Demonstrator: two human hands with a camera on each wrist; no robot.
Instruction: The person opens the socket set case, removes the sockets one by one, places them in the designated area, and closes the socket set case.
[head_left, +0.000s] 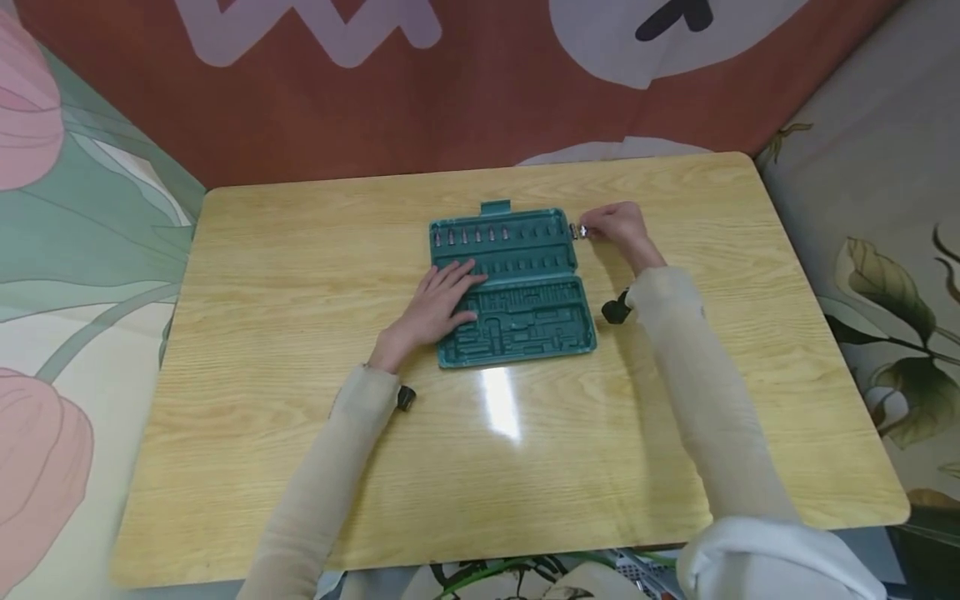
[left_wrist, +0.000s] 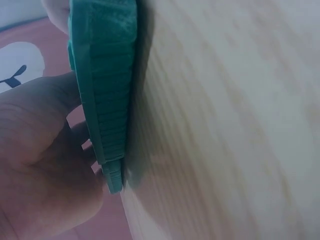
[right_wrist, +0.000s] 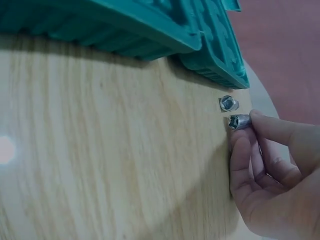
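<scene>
1 green tool case (head_left: 517, 287) lies opened flat in the middle of the wooden table (head_left: 300, 250), its 2 halves spread out, the far half with a small latch tab at its back edge. In that far half 6 small bits (head_left: 471, 236) stand in a row toward the left side; the other slots look bare, though from the head view they are too small to be sure.

The person's left hand (head_left: 438, 304) lies flat on the left part of the case, fingers straight and spread over the moulded tray, holding nothing; from the left wrist view the palm rests against the case's edge.

The right hand (right_wrist: 272, 172) is off the far right corner of the case, pinching 1 small metal socket (right_wrist: 239, 121) between thumb and fingertip, its hollow end facing the case. A 2nd socket (right_wrist: 227, 103) stands on the table just beside it, between the held one and the case corner, apart from both.

2 black wrist cameras show on the beige sleeves, 1 at each wrist (head_left: 617, 310). A red patterned cloth (head_left: 450, 92) hangs behind the table.
</scene>
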